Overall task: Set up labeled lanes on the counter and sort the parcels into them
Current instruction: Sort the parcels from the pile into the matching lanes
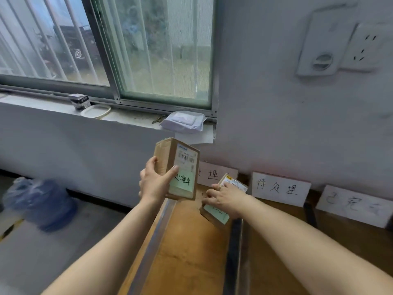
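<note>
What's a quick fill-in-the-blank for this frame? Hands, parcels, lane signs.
1. The raised parcel is in the ___ hand's grip.
2. The right hand holds the other parcel low over the ___ lane of the counter.
3. Both parcels carry a ___ sticky note.
4. ___ white signs lean against the wall.

Missing words: left; leftmost; green; three.
</note>
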Demonstrator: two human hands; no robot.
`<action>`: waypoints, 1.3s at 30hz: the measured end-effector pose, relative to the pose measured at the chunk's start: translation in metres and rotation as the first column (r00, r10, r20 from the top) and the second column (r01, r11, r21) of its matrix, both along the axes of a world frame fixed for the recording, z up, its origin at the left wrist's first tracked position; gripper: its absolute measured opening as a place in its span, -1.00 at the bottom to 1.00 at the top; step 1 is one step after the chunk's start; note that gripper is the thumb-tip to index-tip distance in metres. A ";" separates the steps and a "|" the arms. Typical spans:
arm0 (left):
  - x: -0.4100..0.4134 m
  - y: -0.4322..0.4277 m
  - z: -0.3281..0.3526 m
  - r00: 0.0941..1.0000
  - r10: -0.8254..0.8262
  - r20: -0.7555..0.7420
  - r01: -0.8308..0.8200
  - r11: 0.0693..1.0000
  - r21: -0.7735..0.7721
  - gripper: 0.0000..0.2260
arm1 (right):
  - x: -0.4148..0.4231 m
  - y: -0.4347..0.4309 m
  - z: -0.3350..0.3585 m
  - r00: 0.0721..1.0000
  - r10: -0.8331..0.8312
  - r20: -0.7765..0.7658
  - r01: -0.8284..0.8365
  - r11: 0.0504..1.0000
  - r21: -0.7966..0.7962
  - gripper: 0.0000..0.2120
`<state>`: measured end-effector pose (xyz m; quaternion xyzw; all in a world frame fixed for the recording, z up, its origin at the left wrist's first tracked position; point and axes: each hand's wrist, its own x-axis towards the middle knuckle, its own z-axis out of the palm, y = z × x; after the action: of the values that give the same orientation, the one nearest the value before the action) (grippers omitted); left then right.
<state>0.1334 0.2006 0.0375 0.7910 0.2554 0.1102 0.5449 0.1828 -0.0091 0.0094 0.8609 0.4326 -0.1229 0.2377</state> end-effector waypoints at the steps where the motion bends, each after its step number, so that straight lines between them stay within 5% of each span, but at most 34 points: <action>1: 0.004 0.000 -0.002 1.000 -0.012 0.010 0.012 1.000 -0.019 -0.15 | 0.003 0.001 -0.004 1.000 0.011 -0.007 -0.011 0.999 -0.031 -0.20; 6: 0.016 -0.008 -0.007 0.997 -0.065 0.041 0.066 0.997 -0.031 -0.12 | 0.013 0.000 -0.021 0.996 0.075 -0.048 -0.082 0.983 -0.167 -0.19; 12: 0.023 -0.023 -0.011 0.992 -0.124 0.027 0.124 0.992 0.021 -0.10 | 0.016 -0.011 -0.036 0.994 0.069 -0.080 -0.080 0.987 -0.143 -0.11; 17: 0.026 -0.035 -0.017 0.989 -0.149 0.004 0.148 0.986 0.078 -0.13 | 0.016 -0.026 -0.030 0.972 -0.149 -0.180 0.163 0.984 0.067 -0.20; 20: 0.028 -0.045 -0.021 0.983 -0.184 -0.025 0.186 0.973 0.134 -0.17 | 0.022 -0.026 -0.023 0.894 -0.392 -0.218 0.446 0.826 0.345 -0.47; 23: 0.028 -0.059 -0.026 0.977 -0.176 -0.117 0.208 0.901 0.380 -0.27 | 0.031 -0.029 -0.015 0.834 -0.508 -0.217 0.544 0.686 0.483 -0.75; 27: 0.025 -0.070 -0.038 0.972 -0.137 -0.192 0.227 0.765 0.603 -0.30 | 0.032 -0.032 -0.011 0.808 -0.518 -0.281 0.587 0.668 0.457 -0.79; 36: 0.045 -0.069 -0.067 0.880 -0.247 -0.405 0.407 0.831 0.379 -0.32 | 0.021 -0.029 -0.015 0.764 -0.525 -0.375 0.628 0.739 0.244 -0.91; 39: 0.053 -0.064 -0.072 0.869 -0.299 -0.395 0.433 0.845 0.314 -0.54 | 0.022 -0.026 -0.016 0.742 -0.550 -0.385 0.645 0.742 0.184 -0.76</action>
<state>0.1859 0.1368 -0.0349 0.9251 0.1579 -0.0829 0.3351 0.2044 -0.0347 -0.0066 0.9505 0.1744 -0.2564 -0.0210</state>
